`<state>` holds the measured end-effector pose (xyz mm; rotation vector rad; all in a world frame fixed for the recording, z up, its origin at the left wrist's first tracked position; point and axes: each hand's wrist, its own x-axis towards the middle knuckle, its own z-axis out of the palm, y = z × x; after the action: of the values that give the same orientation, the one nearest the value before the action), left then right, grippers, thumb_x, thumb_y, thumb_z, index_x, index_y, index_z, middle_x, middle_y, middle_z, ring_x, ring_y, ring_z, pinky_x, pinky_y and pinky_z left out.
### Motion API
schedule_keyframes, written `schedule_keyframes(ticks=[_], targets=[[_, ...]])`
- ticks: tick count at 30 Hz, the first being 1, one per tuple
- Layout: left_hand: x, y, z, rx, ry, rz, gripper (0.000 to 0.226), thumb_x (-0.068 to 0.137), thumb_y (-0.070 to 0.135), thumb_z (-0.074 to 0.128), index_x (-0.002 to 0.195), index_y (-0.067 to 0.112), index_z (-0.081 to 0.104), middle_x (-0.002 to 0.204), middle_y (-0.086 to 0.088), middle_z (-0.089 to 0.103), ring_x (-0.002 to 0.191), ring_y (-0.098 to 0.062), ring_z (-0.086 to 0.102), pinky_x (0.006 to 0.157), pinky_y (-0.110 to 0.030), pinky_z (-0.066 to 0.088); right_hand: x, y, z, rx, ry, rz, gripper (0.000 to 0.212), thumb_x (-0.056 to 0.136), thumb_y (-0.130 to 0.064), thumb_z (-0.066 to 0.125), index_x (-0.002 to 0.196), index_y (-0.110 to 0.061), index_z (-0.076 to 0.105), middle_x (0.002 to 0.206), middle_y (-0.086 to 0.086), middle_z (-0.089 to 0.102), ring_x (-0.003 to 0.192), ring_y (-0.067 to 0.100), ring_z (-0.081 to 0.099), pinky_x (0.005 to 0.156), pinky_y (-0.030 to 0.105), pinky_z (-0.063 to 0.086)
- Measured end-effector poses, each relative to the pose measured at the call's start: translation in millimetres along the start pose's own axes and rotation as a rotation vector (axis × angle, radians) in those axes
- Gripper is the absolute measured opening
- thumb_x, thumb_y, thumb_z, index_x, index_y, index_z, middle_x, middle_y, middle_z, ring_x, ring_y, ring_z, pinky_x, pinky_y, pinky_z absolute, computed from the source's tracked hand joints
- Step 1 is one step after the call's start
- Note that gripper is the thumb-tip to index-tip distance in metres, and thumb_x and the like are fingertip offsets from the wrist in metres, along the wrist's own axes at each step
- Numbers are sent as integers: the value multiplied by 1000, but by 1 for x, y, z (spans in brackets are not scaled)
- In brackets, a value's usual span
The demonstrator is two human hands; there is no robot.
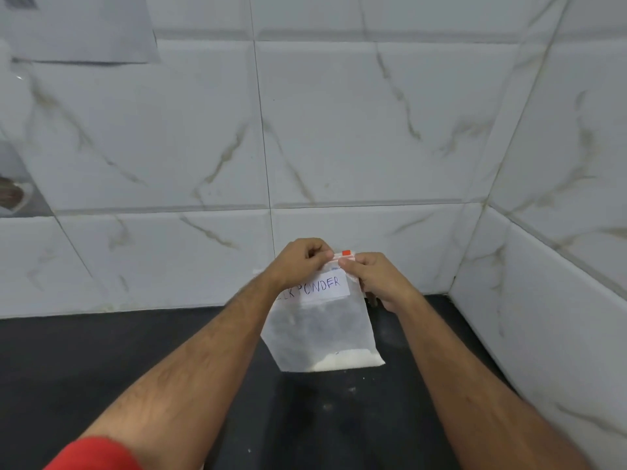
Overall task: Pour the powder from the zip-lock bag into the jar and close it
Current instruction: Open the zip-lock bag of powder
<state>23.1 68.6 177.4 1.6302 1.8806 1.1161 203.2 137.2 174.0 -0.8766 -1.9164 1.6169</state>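
A clear zip-lock bag [322,330] hangs upright above the black counter, held at its top edge by both hands. It has a white label with handwritten "POWDER" and a red zip strip with a red slider tab [346,253]. A little white powder [342,361] lies in its bottom right corner. My left hand [298,262] pinches the top strip from the left. My right hand [373,279] pinches it from the right, fingertips nearly touching the left ones. A brownish object peeks out behind my right hand; what it is I cannot tell. No jar is clearly in view.
The black counter [135,368] runs under the bag and meets white marble-look wall tiles [339,147] behind and on the right, forming a corner at the right. A sheet of paper [81,28] hangs on the wall at the upper left.
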Motion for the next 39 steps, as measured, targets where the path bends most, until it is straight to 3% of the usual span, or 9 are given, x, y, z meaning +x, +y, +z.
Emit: schedule_keyframes(ticks=[5, 11, 14, 19, 22, 26, 30, 35, 39], targets=[[-32, 13, 4, -58, -31, 23, 17, 96, 23, 61, 82, 20, 69, 58, 15, 54, 51, 0, 44, 56, -17, 38, -34, 6, 6, 67, 68, 1, 20, 97, -23, 66, 85, -8, 72, 82, 9, 74, 77, 24, 68, 75, 42, 52], [-70, 29, 2, -79, -100, 21, 22, 96, 27, 62, 89, 8, 71, 67, -1, 55, 58, -13, 44, 54, -23, 38, -80, 7, 17, 211, 146, -13, 20, 96, -12, 67, 76, -8, 65, 68, 6, 70, 58, 16, 64, 55, 32, 57], [-88, 36, 2, -113, -159, -8, 26, 96, 28, 62, 90, 4, 69, 69, -6, 51, 56, -15, 40, 50, -23, 34, -103, 9, 22, 268, 172, -17, 13, 94, -10, 68, 84, -3, 68, 70, 9, 71, 56, 16, 66, 51, 31, 57], [-117, 33, 21, -71, -245, -23, 27, 96, 31, 61, 82, 9, 67, 67, -5, 50, 53, -11, 38, 48, -20, 33, -135, 33, 33, 306, 234, 62, 12, 93, -10, 70, 95, 2, 71, 76, 15, 74, 60, 19, 70, 51, 31, 57], [-126, 26, 39, -64, -222, -26, 22, 96, 30, 62, 93, 10, 71, 67, 0, 54, 53, -9, 41, 51, -19, 35, -145, 49, 39, 324, 266, 111, 11, 93, -10, 70, 98, 0, 71, 84, 18, 76, 66, 22, 74, 55, 33, 60], [-131, 26, 54, -101, -170, -22, 17, 95, 28, 63, 92, 15, 73, 63, 6, 57, 52, -5, 45, 53, -16, 37, -152, 56, 44, 341, 267, 128, 7, 94, -10, 70, 95, -2, 71, 81, 15, 77, 65, 21, 75, 53, 31, 57], [-132, 29, 60, -143, -163, -23, 16, 91, 29, 69, 88, 15, 77, 54, 11, 47, 47, -3, 35, 48, -15, 32, -156, 56, 44, 353, 306, 106, 7, 92, -6, 70, 93, 0, 71, 83, 22, 76, 65, 24, 74, 54, 35, 60], [-129, 33, 60, -92, -178, -8, 18, 92, 29, 69, 89, 13, 77, 57, 16, 59, 47, 2, 42, 50, -13, 35, -158, 55, 44, 369, 320, 91, 11, 92, -6, 70, 98, 3, 70, 90, 24, 77, 71, 29, 76, 56, 37, 61], [-130, 33, 59, -90, -186, -11, 20, 92, 33, 67, 83, 16, 74, 62, 9, 56, 56, -11, 42, 54, -23, 37, -158, 54, 44, 366, 338, 76, 12, 93, -9, 70, 98, 2, 70, 90, 24, 76, 72, 30, 76, 54, 36, 60]])
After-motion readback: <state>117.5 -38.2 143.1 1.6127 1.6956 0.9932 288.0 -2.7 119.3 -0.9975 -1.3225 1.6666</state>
